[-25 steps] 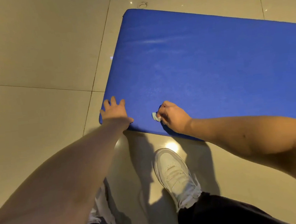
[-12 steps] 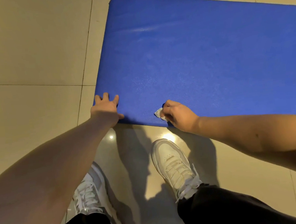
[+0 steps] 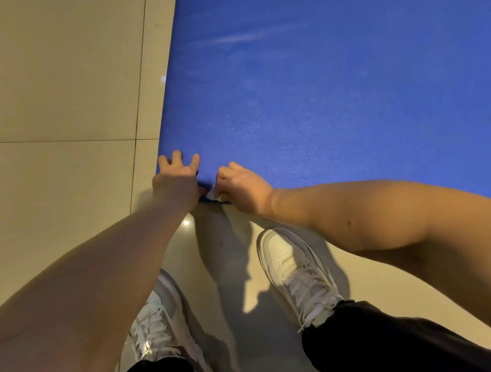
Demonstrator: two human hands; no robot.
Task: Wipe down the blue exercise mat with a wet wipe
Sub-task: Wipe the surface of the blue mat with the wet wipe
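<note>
Now, left hand (image 3: 178, 181) splayed on blue mat (image 3: 335, 102) corner, right hand (image 3: 243, 187) clenched around wet wipe (image 3: 211, 194).

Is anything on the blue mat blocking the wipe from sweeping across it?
Nothing visible does. The right hand pinches the wet wipe at the near corner of the blue mat; only the left hand rests beside it.

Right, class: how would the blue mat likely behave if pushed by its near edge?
The blue mat lies flat with a thick edge: probably bendy, not limp. On glossy floor tiles it may slide, perhaps why the left hand presses its corner.
</note>
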